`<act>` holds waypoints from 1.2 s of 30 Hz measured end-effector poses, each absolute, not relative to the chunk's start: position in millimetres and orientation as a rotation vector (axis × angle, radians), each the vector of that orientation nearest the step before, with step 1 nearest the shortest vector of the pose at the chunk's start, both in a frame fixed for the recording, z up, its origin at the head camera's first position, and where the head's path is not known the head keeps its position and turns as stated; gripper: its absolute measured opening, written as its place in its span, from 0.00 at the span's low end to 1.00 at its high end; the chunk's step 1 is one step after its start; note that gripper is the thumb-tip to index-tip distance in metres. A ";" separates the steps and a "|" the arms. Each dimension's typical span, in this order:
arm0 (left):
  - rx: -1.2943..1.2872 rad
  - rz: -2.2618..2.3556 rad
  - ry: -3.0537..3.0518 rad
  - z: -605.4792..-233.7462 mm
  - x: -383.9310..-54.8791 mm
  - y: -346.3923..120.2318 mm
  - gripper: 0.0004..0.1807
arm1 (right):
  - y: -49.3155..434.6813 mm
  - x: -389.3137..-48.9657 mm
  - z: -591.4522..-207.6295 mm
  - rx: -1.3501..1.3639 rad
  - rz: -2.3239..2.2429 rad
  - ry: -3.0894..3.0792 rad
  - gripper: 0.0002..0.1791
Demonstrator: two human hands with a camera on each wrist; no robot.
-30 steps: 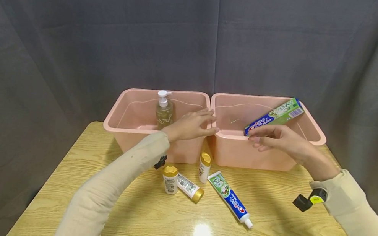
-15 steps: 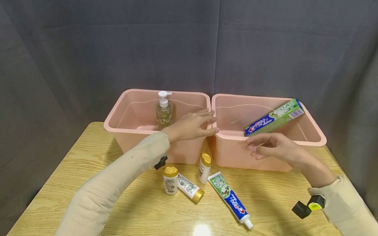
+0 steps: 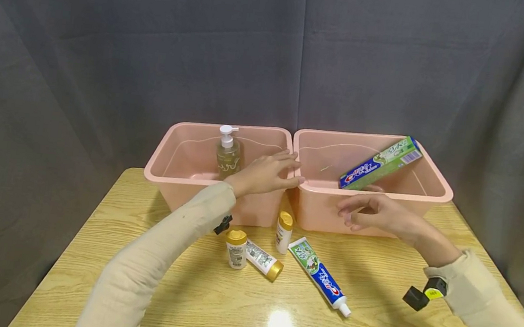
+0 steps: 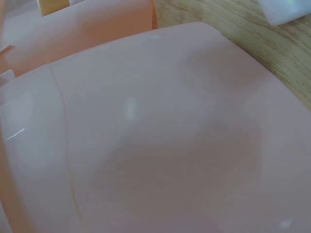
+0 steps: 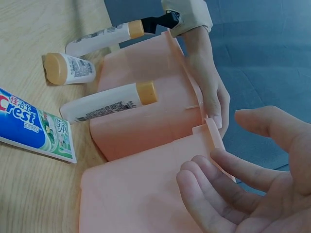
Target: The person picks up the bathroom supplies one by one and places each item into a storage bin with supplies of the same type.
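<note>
My left hand (image 3: 268, 173) rests across the touching rims of two pink bins, its fingers extended. In the left wrist view only bin plastic (image 4: 146, 97) and some tabletop show. My right hand (image 3: 374, 212) hovers in front of the right bin (image 3: 319, 212), fingers loosely bent, thumb apart, holding nothing; the right wrist view shows the same spread fingers (image 5: 243, 170). A green and blue toothpaste box (image 3: 379, 165) leans diagonally inside the right bin. In the left bin (image 3: 257, 211) stands a pump bottle (image 3: 227, 160) with a white top, its base hidden.
Before the bins, two small white gold-capped bottles stand upright, one on the left (image 3: 235, 256) and one near the bins' gap (image 3: 283, 235). A similar bottle (image 3: 259, 257) lies between them. A Crest toothpaste tube (image 3: 319, 276) lies to their right. Dark curtain (image 3: 273, 53) hangs behind.
My right hand has moved slightly down and toward me, away from the right bin's rim. My left hand and the objects have stayed in place.
</note>
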State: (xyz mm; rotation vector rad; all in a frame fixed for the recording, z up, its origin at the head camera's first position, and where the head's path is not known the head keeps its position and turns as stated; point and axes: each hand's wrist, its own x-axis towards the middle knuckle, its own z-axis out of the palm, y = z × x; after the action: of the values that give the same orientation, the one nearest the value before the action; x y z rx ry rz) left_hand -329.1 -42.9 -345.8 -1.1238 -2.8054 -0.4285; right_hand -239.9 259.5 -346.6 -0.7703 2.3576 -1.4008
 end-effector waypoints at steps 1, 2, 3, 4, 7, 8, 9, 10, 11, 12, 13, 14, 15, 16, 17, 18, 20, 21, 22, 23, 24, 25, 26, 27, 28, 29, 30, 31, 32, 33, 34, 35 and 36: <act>-1.124 -0.428 -2.805 -345.8 -329.2 -42.8 0.34 | 259.4 -239.5 -347.4 -0.770 -1.402 2.350 0.22; -1.124 -0.430 -2.805 -345.7 -329.2 -42.8 0.34 | 259.3 -239.3 -348.2 -0.774 -1.400 2.346 0.22; -1.124 -0.427 -2.805 -345.6 -329.0 -42.9 0.34 | 259.1 -239.3 -349.2 -0.791 -1.399 2.340 0.22; -1.123 -0.427 -2.808 -345.5 -328.9 -43.0 0.34 | 259.1 -239.0 -350.1 -0.804 -1.401 2.327 0.22; -1.122 -0.422 -2.813 -345.4 -328.7 -43.2 0.34 | 258.2 -238.7 -354.6 -0.837 -1.396 2.304 0.21; -1.122 -0.421 -2.815 -345.3 -328.7 -43.2 0.34 | 258.0 -238.5 -356.1 -0.844 -1.391 2.296 0.22; -1.122 -0.418 -2.817 -345.3 -328.6 -43.2 0.34 | 257.9 -238.0 -357.6 -0.840 -1.381 2.289 0.22; -1.122 -0.416 -2.818 -345.2 -328.7 -43.3 0.34 | 257.7 -237.4 -358.8 -0.825 -1.371 2.283 0.23; -1.123 -0.413 -2.816 -345.1 -328.7 -43.3 0.34 | 257.8 -237.2 -360.3 -0.811 -1.354 2.284 0.24; -1.124 -0.412 -2.815 -344.9 -328.6 -43.2 0.34 | 257.8 -237.1 -361.8 -0.793 -1.339 2.285 0.25; -1.124 -0.410 -2.814 -344.7 -328.6 -43.2 0.34 | 257.9 -236.9 -363.2 -0.769 -1.332 2.281 0.26; -1.124 -0.408 -2.812 -344.8 -328.8 -43.2 0.34 | 258.1 -236.9 -364.6 -0.752 -1.327 2.276 0.27; -1.122 -0.407 -2.813 -344.8 -328.8 -43.2 0.34 | 258.3 -236.9 -366.1 -0.736 -1.324 2.271 0.27; -1.120 -0.405 -2.816 -344.5 -328.6 -43.2 0.34 | 258.4 -237.0 -367.5 -0.726 -1.326 2.266 0.28; -1.119 -0.409 -2.818 -344.4 -328.3 -43.1 0.34 | 258.6 -237.1 -369.0 -0.724 -1.331 2.258 0.28; -1.116 -0.412 -2.823 -344.2 -328.1 -43.0 0.34 | 258.7 -237.1 -370.4 -0.721 -1.341 2.246 0.28; -1.111 -0.419 -2.832 -344.2 -327.7 -43.0 0.35 | 259.1 -237.2 -373.4 -0.715 -1.349 2.227 0.28; -1.109 -0.424 -2.836 -344.0 -327.3 -43.0 0.35 | 259.3 -237.1 -374.7 -0.711 -1.351 2.217 0.29; -1.108 -0.427 -2.838 -343.9 -327.0 -43.0 0.35 | 259.5 -236.7 -376.1 -0.703 -1.357 2.207 0.29; -1.108 -0.431 -2.837 -344.0 -327.0 -43.0 0.35 | 259.8 -236.3 -377.4 -0.696 -1.361 2.196 0.29; -1.108 -0.433 -2.837 -344.1 -327.0 -42.9 0.35 | 260.3 -235.9 -378.9 -0.683 -1.367 2.184 0.30; -1.108 -0.435 -2.837 -344.3 -327.0 -43.0 0.35 | 260.6 -235.3 -380.3 -0.677 -1.371 2.175 0.30; -1.107 -0.434 -2.837 -344.4 -327.0 -42.9 0.35 | 261.0 -234.5 -381.5 -0.669 -1.377 2.164 0.31; -1.107 -0.434 -2.837 -344.5 -327.0 -42.8 0.35 | 261.5 -233.7 -382.8 -0.660 -1.389 2.152 0.31; -1.107 -0.432 -2.838 -344.6 -327.0 -42.8 0.35 | 261.9 -233.1 -384.3 -0.653 -1.397 2.145 0.31; -1.106 -0.432 -2.839 -344.6 -326.9 -42.8 0.35 | 262.5 -232.3 -385.5 -0.642 -1.406 2.136 0.31; -1.105 -0.428 -2.839 -344.7 -326.9 -42.8 0.34 | 263.1 -231.6 -386.7 -0.632 -1.418 2.128 0.31; -1.104 -0.427 -2.839 -344.6 -326.9 -42.8 0.34 | 263.5 -230.9 -387.8 -0.625 -1.428 2.121 0.32; -1.104 -0.424 -2.837 -344.6 -326.9 -42.8 0.34 | 264.3 -230.4 -389.1 -0.613 -1.441 2.112 0.32; -1.105 -0.423 -2.835 -344.5 -326.8 -42.9 0.34 | 264.9 -230.0 -390.4 -0.607 -1.451 2.107 0.32; -1.106 -0.423 -2.832 -344.4 -326.7 -43.0 0.34 | 265.4 -229.7 -391.5 -0.602 -1.456 2.099 0.32; -1.107 -0.423 -2.829 -344.4 -326.7 -43.0 0.34 | 266.0 -229.3 -392.8 -0.596 -1.462 2.090 0.31; -1.110 -0.421 -2.825 -344.4 -326.8 -42.9 0.34 | 266.5 -229.1 -394.1 -0.592 -1.462 2.084 0.31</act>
State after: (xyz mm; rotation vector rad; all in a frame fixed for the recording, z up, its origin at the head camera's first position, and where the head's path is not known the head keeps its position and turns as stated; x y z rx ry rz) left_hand -326.8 -42.9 -344.4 -1.1100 -2.8251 -0.4208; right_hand -229.1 266.5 -394.1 -0.5918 2.0837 -1.4623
